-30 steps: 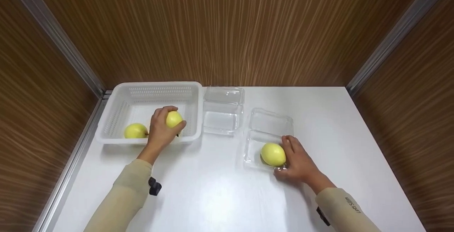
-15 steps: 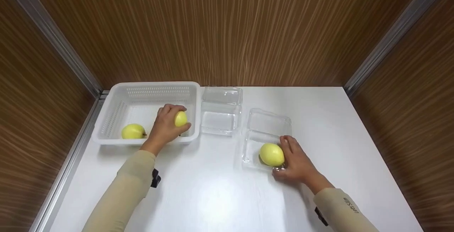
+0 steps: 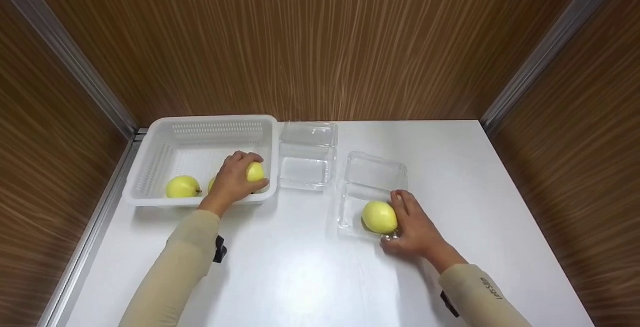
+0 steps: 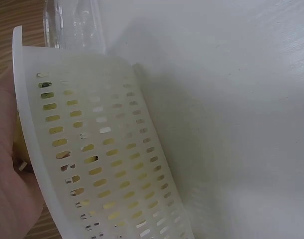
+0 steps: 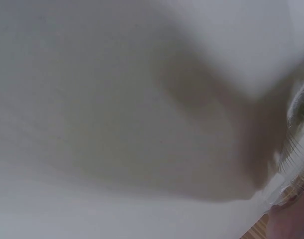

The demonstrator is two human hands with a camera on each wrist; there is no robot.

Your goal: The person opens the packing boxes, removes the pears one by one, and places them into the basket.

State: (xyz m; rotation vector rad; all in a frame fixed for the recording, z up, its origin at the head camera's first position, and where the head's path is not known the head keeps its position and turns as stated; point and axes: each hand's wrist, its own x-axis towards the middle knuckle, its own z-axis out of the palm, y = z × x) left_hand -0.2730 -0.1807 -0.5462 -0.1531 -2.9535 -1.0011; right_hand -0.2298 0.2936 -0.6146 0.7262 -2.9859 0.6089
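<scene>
In the head view my left hand (image 3: 233, 179) is inside the white plastic basket (image 3: 132, 187) and grips a yellow pear (image 3: 255, 172) near the basket's front right corner. A second yellow pear (image 3: 182, 187) lies at the front left. Another pear (image 3: 211, 184) is mostly hidden behind my left hand. My right hand (image 3: 415, 229) holds the right front corner of an open clear clamshell box (image 3: 350, 207), thumb at the front and fingers along the side. One yellow pear (image 3: 380, 217) sits in that box, beside my fingers. In the left wrist view the slotted basket wall (image 4: 102, 144) covers most of the pears.
A second open clear clamshell box (image 3: 306, 171) stands between the basket and the held box. All of them rest on a white table (image 3: 300, 277). Wood-grain panels (image 3: 310, 42) enclose the table at the back and both sides.
My left hand has moved right and then a little lower in the basket with the pear, and part of a third pear shows behind it. The right hand stays at its box.
</scene>
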